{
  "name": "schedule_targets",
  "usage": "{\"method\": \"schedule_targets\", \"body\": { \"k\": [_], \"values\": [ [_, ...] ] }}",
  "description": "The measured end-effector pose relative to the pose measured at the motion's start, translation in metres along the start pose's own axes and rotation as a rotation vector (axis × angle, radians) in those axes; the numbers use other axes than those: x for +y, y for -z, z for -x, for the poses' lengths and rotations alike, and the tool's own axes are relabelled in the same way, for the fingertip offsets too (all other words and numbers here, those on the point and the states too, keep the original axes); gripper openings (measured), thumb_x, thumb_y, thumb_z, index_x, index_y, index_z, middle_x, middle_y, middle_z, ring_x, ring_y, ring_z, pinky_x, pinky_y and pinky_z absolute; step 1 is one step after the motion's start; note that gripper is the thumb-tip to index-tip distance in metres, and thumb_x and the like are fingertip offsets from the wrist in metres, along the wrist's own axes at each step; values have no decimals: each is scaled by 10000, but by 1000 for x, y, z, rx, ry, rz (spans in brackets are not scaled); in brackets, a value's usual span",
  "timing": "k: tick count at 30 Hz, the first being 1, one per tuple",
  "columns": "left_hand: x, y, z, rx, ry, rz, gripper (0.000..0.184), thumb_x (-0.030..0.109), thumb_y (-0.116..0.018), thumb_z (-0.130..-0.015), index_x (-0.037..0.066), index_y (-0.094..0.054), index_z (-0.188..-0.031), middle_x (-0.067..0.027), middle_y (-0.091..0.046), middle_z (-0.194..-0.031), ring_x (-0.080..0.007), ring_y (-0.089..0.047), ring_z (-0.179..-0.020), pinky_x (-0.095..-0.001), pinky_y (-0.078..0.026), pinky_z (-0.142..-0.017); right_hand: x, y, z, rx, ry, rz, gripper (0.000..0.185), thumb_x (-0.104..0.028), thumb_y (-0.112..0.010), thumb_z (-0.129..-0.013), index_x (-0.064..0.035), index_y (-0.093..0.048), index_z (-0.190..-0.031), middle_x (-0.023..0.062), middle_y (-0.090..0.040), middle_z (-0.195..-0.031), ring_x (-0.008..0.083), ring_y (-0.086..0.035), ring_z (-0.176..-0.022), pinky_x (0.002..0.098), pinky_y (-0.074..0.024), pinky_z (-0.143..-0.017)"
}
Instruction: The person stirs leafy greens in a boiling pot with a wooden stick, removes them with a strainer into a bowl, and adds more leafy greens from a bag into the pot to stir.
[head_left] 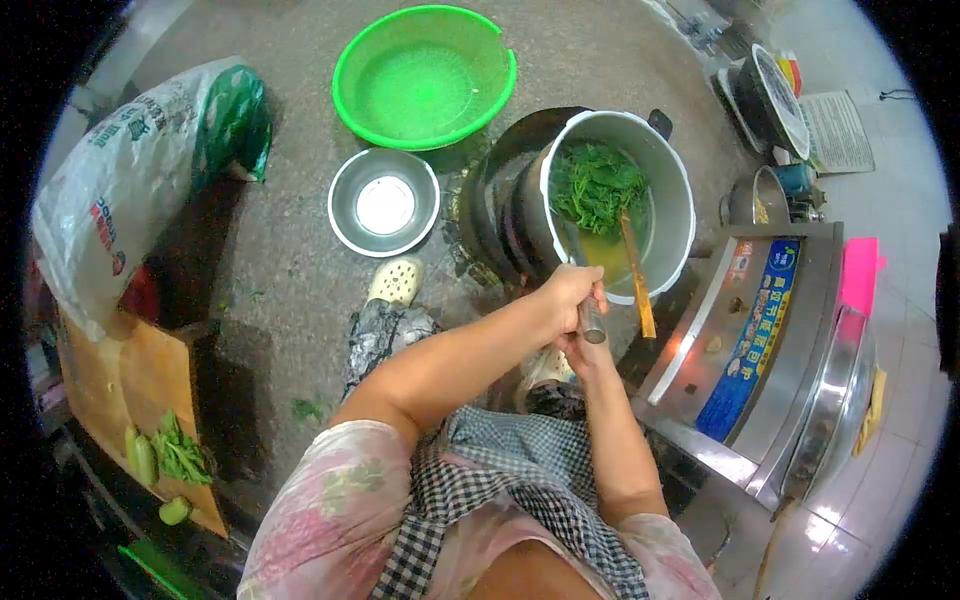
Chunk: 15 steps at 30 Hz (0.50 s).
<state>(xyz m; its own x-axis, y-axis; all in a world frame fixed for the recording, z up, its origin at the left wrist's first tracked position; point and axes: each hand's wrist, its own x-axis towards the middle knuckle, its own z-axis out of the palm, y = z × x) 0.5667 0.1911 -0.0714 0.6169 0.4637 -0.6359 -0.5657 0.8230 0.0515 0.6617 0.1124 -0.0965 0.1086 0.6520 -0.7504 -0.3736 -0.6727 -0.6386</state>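
Note:
My left hand point(574, 290) is closed around a long grey metal handle point(592, 328). Below it, my right hand point(583, 352) is wrapped about the same handle near its end. The handle runs over the near rim into a large aluminium pot point(680, 205); its far end is hidden, so I cannot tell the tool's kind. Inside the pot, dark leafy greens point(598, 185) lie in yellowish liquid. A flat wooden stick point(637, 275) leans out over the rim, just right of my hands. The pot looks tilted towards me, beside a dark round stove point(490, 215).
A green plastic basin point(425, 85) and a steel bowl point(340, 205) rest on the floor ahead. At left are a plastic sack point(130, 170) and a wooden board point(185, 375) with vegetables point(178, 450). A steel appliance point(690, 350) stands close on the right.

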Motion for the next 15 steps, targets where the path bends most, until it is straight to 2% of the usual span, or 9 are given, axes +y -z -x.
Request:
{"method": "schedule_targets", "body": {
  "k": [2,5,8,11,12,14,15],
  "values": [
    [4,-4,5,39,-7,-52,212,179,-464,-888,46,-406,-733,-32,-417,-543,-148,-390,-419,-280,-371,-383,0,-5,2,63,27,-47,245,-145,-485,-871,-62,-478,-1102,58,-585,-948,174,-605,-754,280,-530,-598],
    [9,-5,9,27,61,48,206,160,-457,-890,41,-407,-729,-32,-419,-549,-140,-401,-428,-275,-377,-383,-5,-7,11,78,24,-15,243,-126,-507,-855,-38,-493,-1080,60,-599,-912,186,-609,-720,268,-513,-578],
    [11,-4,10,26,29,-14,195,143,-456,-888,36,-410,-732,-33,-421,-556,-129,-408,-434,-267,-386,-388,-16,16,20,122,129,724,215,-105,-528,-825,-14,-523,-1019,81,-617,-856,242,-611,-679,291,-492,-570],
    [11,-5,9,7,17,6,193,137,-459,-888,32,-410,-733,-33,-417,-553,-124,-400,-429,-267,-392,-395,-53,27,52,433,873,1283,195,-115,-542,-800,11,-547,-949,121,-615,-821,285,-601,-697,331,-473,-602],
    [11,-5,9,8,14,4,195,139,-459,-889,31,-410,-734,-32,-416,-552,-127,-398,-427,-271,-392,-397,-68,29,57,535,892,1181,193,-129,-566,-781,15,-557,-908,147,-597,-798,310,-582,-713,360,-455,-639],
    [10,-4,11,-21,-10,-15,189,136,-453,-890,33,-410,-737,-29,-411,-551,-137,-392,-431,-288,-389,-410,-90,40,55,694,1126,1399,212,-142,-571,-785,22,-552,-919,147,-588,-759,287,-579,-734,359,-448,-651],
    [9,-3,9,-11,-6,-12,187,134,-451,-890,34,-410,-738,-29,-410,-551,-139,-391,-431,-292,-388,-412,-92,58,45,616,969,1343,219,-160,-568,-795,26,-553,-909,131,-584,-755,253,-575,-697,338,-449,-618]
  ]
}}
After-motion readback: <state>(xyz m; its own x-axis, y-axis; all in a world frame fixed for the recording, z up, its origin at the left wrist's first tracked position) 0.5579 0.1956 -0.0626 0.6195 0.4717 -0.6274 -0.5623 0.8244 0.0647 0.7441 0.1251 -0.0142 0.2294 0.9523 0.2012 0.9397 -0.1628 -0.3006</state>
